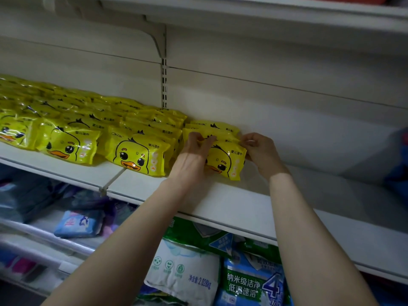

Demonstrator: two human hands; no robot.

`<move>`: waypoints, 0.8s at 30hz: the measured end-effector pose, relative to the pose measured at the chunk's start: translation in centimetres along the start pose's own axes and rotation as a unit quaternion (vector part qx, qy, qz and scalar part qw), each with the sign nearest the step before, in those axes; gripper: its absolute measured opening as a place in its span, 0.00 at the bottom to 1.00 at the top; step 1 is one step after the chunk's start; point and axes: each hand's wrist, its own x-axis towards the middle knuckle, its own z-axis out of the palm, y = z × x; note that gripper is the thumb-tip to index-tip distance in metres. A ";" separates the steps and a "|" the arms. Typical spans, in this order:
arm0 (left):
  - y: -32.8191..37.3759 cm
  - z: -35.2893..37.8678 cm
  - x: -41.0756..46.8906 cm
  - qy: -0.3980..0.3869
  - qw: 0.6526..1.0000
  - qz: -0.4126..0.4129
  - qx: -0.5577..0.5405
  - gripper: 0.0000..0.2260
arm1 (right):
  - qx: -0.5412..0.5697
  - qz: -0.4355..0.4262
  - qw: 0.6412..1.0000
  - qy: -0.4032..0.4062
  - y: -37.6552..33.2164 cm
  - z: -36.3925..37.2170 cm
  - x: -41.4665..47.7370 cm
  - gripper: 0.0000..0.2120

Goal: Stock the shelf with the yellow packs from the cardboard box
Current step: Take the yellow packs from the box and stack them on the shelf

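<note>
Head view shows your left grip point(194, 151) curled over the top left edge of the front yellow pack point(227, 161), fingers hooked over its rim. Your right grip point(259, 151) pinches the same pack at its top right corner. Both grips are closed on that one pack, and it sits between them.

The pack stands on its lower edge on the white shelf point(220, 202), tilted back a little, with the duck face turned toward you. Just behind it, a short row of packs point(212, 127) runs toward the back wall, and the held pack leans at the front of that row.

To your left, the big block of yellow packs point(66, 120) fills the shelf in several rows from front to back. Its nearest pack point(139, 155) stands just beside your left grip, which sits between that pack and the one you hold. To the right of your right grip the shelf board is bare, out to a blue item point(397, 164) at the far edge, too blurred to make out.

A slotted upright point(164, 85) runs up the back wall behind the packs to a bracket point(159, 38) under the shelf above.

The lower shelf under your arms holds a white bag point(183, 268), a blue and green bag point(249, 281) and a green pack point(198, 235). Further left lies a light blue pack point(77, 224).
</note>
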 end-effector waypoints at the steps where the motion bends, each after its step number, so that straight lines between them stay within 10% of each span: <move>1: 0.0 0.0 -0.1 -0.008 1.000 -0.005 -0.012 0.38 | 0.009 0.015 1.000 -0.010 -0.1 0.0 -0.1 0.11; 15: 0.7 0.3 0.3 0.061 0.997 -0.055 -0.001 0.30 | 0.071 0.127 0.989 -0.042 -1.5 0.8 0.5 0.14; 24: 0.5 1.4 0.8 0.087 0.992 -0.088 -0.010 0.30 | 0.061 -0.003 0.997 -0.037 -0.1 0.7 -0.2 0.12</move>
